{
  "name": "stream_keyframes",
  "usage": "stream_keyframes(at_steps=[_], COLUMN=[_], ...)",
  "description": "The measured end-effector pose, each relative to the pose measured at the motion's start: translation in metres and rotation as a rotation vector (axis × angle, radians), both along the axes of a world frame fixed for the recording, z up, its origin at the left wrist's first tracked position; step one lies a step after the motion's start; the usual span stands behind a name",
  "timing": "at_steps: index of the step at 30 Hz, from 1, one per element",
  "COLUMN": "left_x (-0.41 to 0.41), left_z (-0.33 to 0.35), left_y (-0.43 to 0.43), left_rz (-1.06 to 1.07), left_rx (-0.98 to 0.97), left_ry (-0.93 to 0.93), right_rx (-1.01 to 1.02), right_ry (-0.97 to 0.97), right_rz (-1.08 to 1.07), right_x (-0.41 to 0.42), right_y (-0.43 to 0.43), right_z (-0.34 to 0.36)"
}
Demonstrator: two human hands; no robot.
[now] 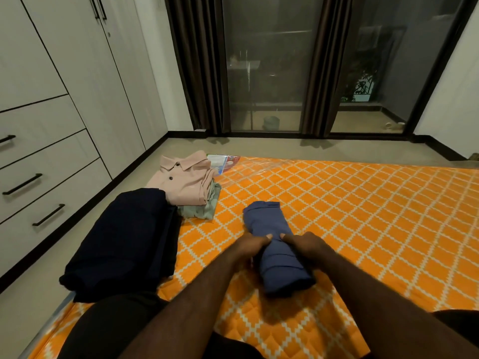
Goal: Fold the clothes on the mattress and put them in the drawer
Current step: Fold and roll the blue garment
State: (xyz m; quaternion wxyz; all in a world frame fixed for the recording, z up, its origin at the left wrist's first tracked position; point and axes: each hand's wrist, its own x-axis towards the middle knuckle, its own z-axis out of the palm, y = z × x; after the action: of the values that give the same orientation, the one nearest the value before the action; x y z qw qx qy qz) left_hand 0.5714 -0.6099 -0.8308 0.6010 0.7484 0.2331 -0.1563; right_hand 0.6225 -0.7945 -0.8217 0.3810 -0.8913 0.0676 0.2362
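A blue garment (pixel 274 226), folded into a narrow bundle, lies on the orange patterned mattress (pixel 363 216) in front of me. My left hand (pixel 250 246) grips its left side and my right hand (pixel 307 244) grips its right side, thumbs on top near the middle. To the left lies a folded dark navy garment (pixel 124 242). Behind it a folded pink collared shirt (pixel 185 183) rests on a folded pale green garment (pixel 204 208). The wardrobe drawers (pixel 39 182) with black handles stand shut at the left.
A strip of floor (pixel 85 224) separates the mattress from the wardrobe. A plastic packet (pixel 223 161) lies at the mattress's far left corner. Dark curtains and glass doors (pixel 264 73) fill the far wall. My knees show at the bottom.
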Motion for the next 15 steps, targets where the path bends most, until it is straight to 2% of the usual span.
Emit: stream_keyframes(at_steps=[2,3,7,15], left_x=[0.001,0.0,-0.001,0.003], left_z=[-0.003,-0.001,0.001,0.004], left_y=[0.002,0.002,0.004,0.003], left_rz=[0.095,0.099,0.042,0.093], left_rx=[-0.118,-0.16,-0.212,-0.334], left_ry=[-0.022,-0.035,-0.065,-0.006], right_rx=[0.324,0.401,0.382,0.413], right_ry=[0.164,0.194,0.101,0.031], right_rz=[-0.117,-0.136,-0.077,-0.02], right_x=[-0.001,-0.001,-0.003,-0.001], right_y=[-0.001,0.001,0.008,0.009], right_z=[-0.008,-0.011,-0.012,-0.022])
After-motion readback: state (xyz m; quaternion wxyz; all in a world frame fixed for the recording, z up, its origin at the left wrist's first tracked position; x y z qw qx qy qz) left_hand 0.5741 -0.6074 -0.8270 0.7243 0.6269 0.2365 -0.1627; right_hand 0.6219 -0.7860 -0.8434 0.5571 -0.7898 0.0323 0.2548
